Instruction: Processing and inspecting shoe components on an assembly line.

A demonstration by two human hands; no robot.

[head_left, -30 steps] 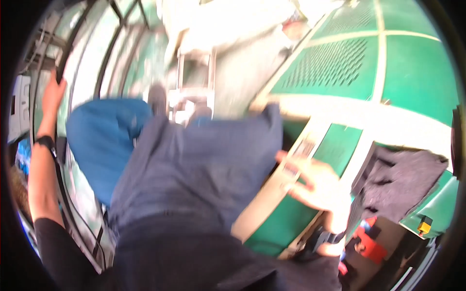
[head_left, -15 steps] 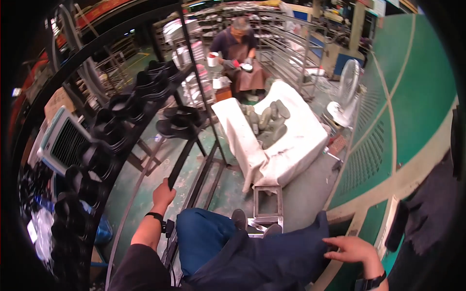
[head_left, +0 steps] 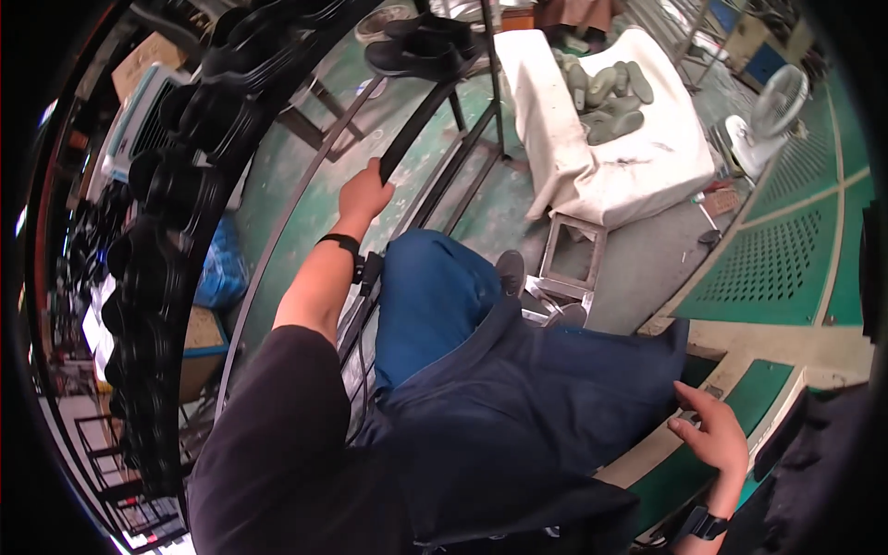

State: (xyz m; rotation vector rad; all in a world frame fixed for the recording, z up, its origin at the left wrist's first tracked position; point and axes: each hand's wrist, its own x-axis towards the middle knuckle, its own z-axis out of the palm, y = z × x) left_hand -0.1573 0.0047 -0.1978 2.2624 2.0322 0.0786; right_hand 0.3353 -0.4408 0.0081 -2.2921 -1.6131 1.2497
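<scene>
My left hand (head_left: 365, 192) is closed around a black metal rail (head_left: 414, 126) of the shoe rack, the arm stretched forward. At the far end of that rail sits a pair of black shoes (head_left: 421, 51). A long row of black shoes (head_left: 190, 190) fills the rack's curved shelf on my left. My right hand (head_left: 712, 430) holds nothing; its fingers are slightly bent and apart, at the edge of the dark blue apron (head_left: 546, 370) over my lap. Whether its fingertips touch the cloth I cannot tell.
Ahead, a white cloth (head_left: 647, 180) drapes a low support carrying several grey-green shoe-shaped pieces (head_left: 601, 97). A metal frame (head_left: 572, 248) stands before it. To the right are a white fan (head_left: 775, 104) and a green perforated panel (head_left: 763, 268). A blue bag (head_left: 222, 264) lies behind the rack.
My view has tipped down and turned left, so the co-worker is mostly out of the picture. My left hand stays on the rail; my right hand remains by the apron's edge.
</scene>
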